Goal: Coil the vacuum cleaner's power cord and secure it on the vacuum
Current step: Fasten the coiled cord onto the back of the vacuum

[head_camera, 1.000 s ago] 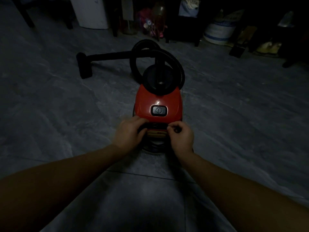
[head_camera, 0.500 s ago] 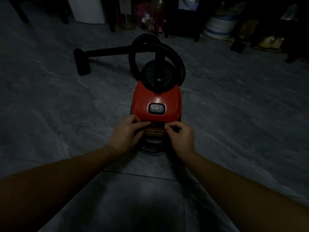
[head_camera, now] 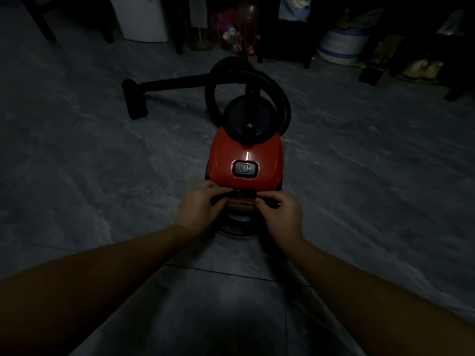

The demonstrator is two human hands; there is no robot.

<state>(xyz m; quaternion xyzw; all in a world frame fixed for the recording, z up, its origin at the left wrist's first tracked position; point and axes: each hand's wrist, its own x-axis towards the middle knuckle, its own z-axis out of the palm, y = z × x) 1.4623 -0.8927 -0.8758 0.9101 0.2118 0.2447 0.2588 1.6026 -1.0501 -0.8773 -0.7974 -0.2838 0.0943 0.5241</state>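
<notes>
Floor [head_camera: 102, 176]: grey tile, dimly lit. The vacuum [head_camera: 245, 155] is being kept flat on it, long axis running straight away from the person, hose [head_camera: 280, 98] end far, rear end near.

The cord [head_camera: 235, 228] is being held as dark loops against the rear face, hanging below the red shell and lying across the body's axis.

Both hands are being kept at that rear edge, level, neither one nearer.
- Left hand [head_camera: 198, 208]: fingers are being curled over the top run of the loops from the left.
- Right hand [head_camera: 281, 214]: the cord is being pinched between thumb and forefinger from the right.

The top run is being spanned between the two hands, touching both. The bundle is sagging just below them.

Judged: the next move is being governed by where the loops seat on the rear face, just ahead of the fingertips. No hook or clip can be made out; too dark.
</notes>
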